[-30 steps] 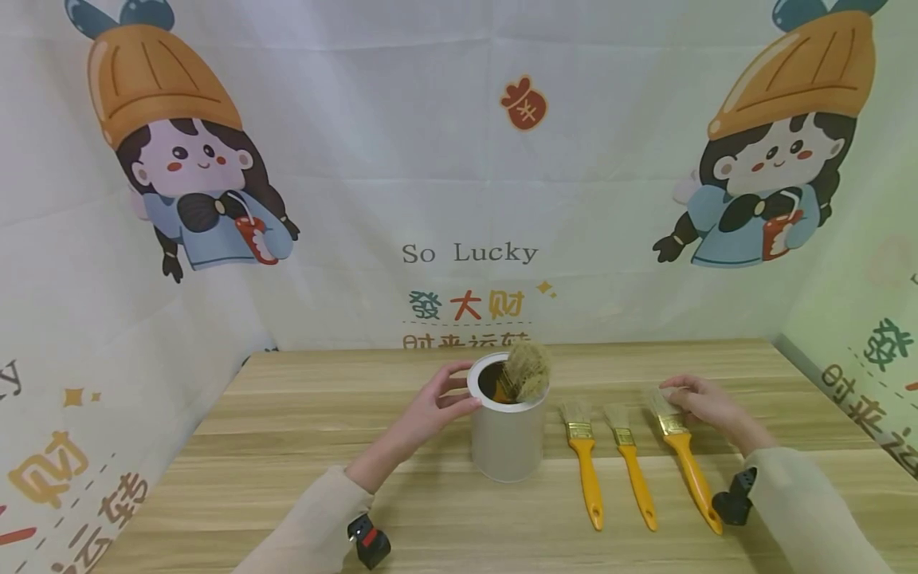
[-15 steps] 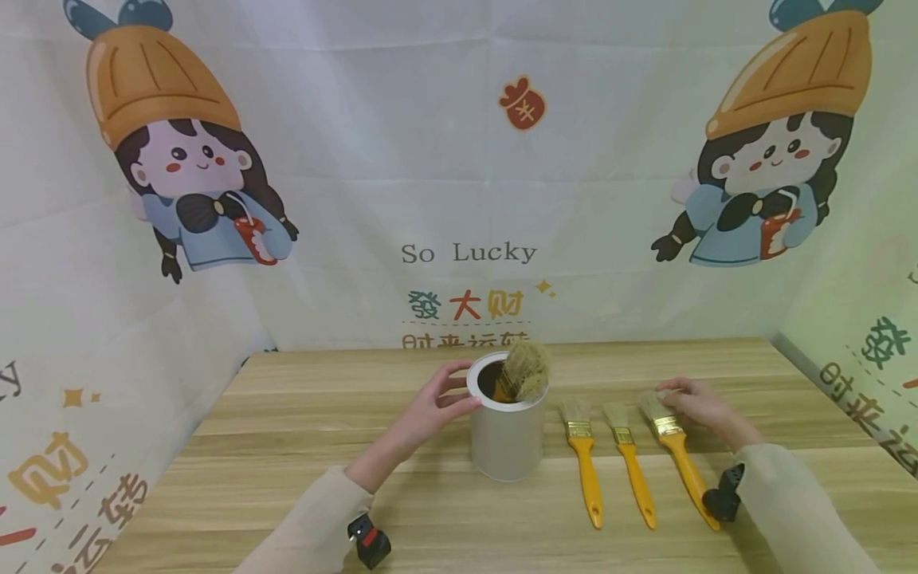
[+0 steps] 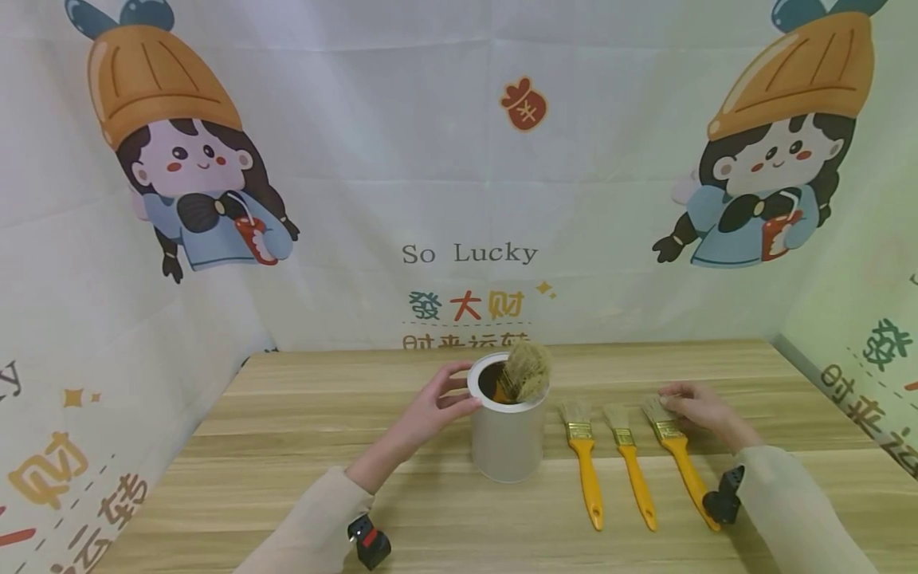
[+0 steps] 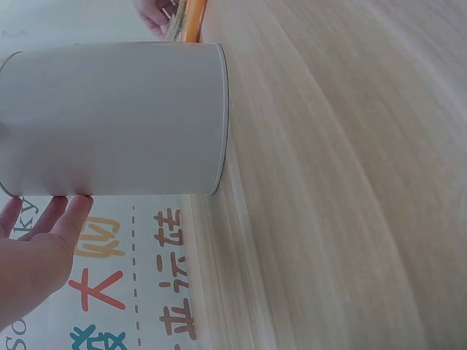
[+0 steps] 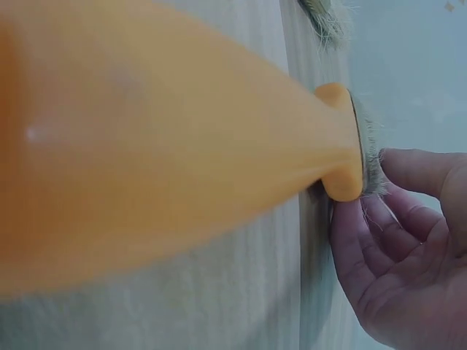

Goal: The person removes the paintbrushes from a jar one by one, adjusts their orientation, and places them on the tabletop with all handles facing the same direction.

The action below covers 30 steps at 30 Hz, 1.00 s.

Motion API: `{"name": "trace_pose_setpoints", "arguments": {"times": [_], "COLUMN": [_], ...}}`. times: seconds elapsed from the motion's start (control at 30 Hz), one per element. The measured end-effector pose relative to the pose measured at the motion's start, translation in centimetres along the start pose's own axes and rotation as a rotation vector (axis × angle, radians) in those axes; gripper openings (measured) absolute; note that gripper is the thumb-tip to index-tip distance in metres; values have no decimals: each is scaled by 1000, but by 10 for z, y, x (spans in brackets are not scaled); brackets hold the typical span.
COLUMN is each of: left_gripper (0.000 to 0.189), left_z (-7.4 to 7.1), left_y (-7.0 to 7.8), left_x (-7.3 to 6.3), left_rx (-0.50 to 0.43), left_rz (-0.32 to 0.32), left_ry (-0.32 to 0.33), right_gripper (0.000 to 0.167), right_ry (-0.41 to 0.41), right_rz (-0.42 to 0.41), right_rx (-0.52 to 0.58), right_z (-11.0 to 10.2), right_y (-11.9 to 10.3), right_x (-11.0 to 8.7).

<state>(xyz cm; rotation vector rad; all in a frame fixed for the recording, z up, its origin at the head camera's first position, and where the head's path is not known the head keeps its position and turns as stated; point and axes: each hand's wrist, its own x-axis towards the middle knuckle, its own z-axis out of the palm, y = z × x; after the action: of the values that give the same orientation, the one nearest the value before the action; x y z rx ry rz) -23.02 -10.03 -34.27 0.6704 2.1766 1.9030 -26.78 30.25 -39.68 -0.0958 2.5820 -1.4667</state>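
With the left hand (image 3: pixel 433 399), grips the upright can (image 3: pixel 506 446) by its upper side, in front of the middle of the worktop's (image 3: pixel 287 470) back edge (with 1 bristle-up brush (image 3: pixel 529 371) inside). With the right hand (image 3: pixel 706 408), pinches the rightmost brush (image 3: pixel 670 431) by its bristles, towards the worktop's right edge. Has 2 yellow-handled brushes (image 3: pixel 590 478) in between, bristles to the back edge.

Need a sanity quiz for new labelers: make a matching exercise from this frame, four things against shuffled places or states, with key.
Things
1. Can
2. Left grip
3. Right grip
4. Narrowest brush

Places/states
A. At the bristles of the rightmost brush
B. Lying in the middle of a row of three
C. Upright and pale
D. Touching the can near its rim

Pairs: 1-C, 2-D, 3-A, 4-B
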Motion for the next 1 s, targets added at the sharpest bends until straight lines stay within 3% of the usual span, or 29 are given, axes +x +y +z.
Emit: {"name": "trace_pose_setpoints", "arguments": {"times": [0.43, 0.67, 1.0], "left_gripper": [52, 52, 53], "left_z": [1, 2, 2], "left_y": [2, 2, 3], "left_x": [-1, -1, -1], "left_rx": [3, -3, 1], "left_rz": [7, 4, -1], "left_ry": [3, 10, 10], "right_gripper": [35, 33, 35], "right_ry": [57, 84, 46], "right_rz": [-43, -160, -217], "right_rx": [-40, -208, -199], "right_z": [-3, -7, 5], "right_y": [-4, -19, -39], "right_x": [-7, -13, -20]}}
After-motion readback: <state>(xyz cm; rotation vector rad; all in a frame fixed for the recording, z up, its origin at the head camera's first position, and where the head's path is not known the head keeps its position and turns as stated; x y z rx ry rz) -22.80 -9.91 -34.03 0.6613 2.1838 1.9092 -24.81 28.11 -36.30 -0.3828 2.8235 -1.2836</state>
